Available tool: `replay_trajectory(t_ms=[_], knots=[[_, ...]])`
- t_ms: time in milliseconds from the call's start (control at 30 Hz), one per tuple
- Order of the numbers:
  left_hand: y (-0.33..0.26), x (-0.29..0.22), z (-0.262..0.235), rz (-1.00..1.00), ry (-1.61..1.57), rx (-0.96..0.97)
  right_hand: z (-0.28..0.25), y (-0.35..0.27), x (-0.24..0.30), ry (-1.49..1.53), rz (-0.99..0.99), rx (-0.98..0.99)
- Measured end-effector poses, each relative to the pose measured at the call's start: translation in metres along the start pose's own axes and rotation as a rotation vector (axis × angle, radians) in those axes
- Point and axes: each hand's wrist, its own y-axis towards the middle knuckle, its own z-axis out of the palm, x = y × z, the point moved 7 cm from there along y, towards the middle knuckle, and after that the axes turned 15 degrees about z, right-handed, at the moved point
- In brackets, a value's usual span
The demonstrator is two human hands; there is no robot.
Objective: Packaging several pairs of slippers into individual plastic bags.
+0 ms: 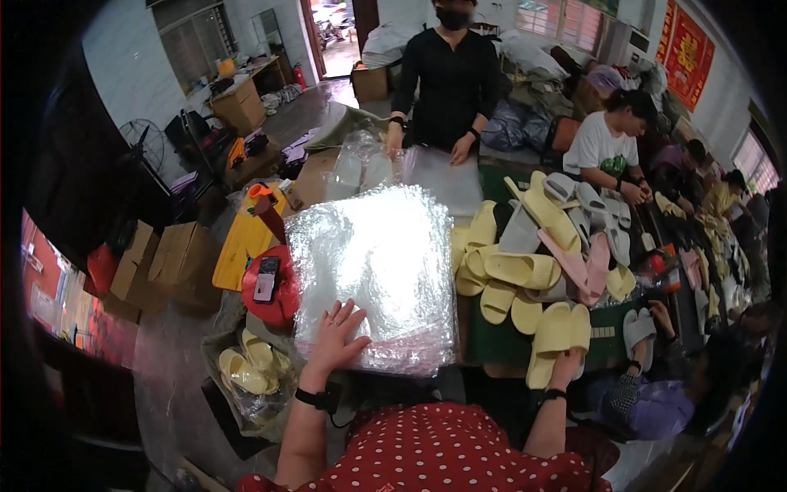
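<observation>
While the left hand (336,332) lies flat and spread, fingers released, on the near edge of the stack of clear plastic bags (373,271), the right hand (566,365) is closed on the heel of a yellow slipper (557,336) at the front edge of the table (492,344). The slipper lies sole-down, toe pointing away from the wearer, with a second yellow one just beside it on the right.

Beyond these, a heap of loose slippers (533,246), mostly yellow with some grey and pink, covers the middle of the table, none of them bagged. To the wearer's lower left, a sack of bagged yellow slippers (250,369) sits near the floor; how full it is cannot be told. A red stool (275,287) bearing a phone (266,279) stands just left of the bag stack, and a yellow tray (242,242) lies behind it.

Judged from this layout, the packing is under way but far from finished: a few pairs appear done, the bag stack looks thick, and the heap is large. The held slipper has not yet met a bag.

Across the table a standing person in black (451,74) rests both hands on another sheet of plastic; a seated person in white (607,143) handles grey slippers at the far right.
</observation>
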Motion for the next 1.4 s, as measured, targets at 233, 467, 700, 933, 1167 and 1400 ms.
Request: replay_trajectory(t_ms=[233,467,700,933,1167,1400], knots=[[-0.001,-0.006,-0.002,0.022,0.138,0.038,-0.043,-0.03,0.102,0.568,-0.052,0.221],[-0.004,0.004,0.023,0.064,0.161,0.111,-0.064,-0.174,0.37,0.547,-0.446,0.579],[-0.004,0.018,0.028,0.049,-0.48,-0.16,0.041,-0.279,0.44,-0.011,-0.816,0.604],[0.001,0.001,0.023,0.103,0.132,0.182,0.057,-0.191,0.409,-0.019,-0.509,0.353],[0.009,0.02,-0.013,0.258,-0.205,0.216,-0.023,-0.131,0.33,0.22,-0.28,0.246],[0.02,0.012,-0.043,0.166,-0.18,-0.033,-0.093,-0.165,0.28,0.58,-0.131,0.482]])
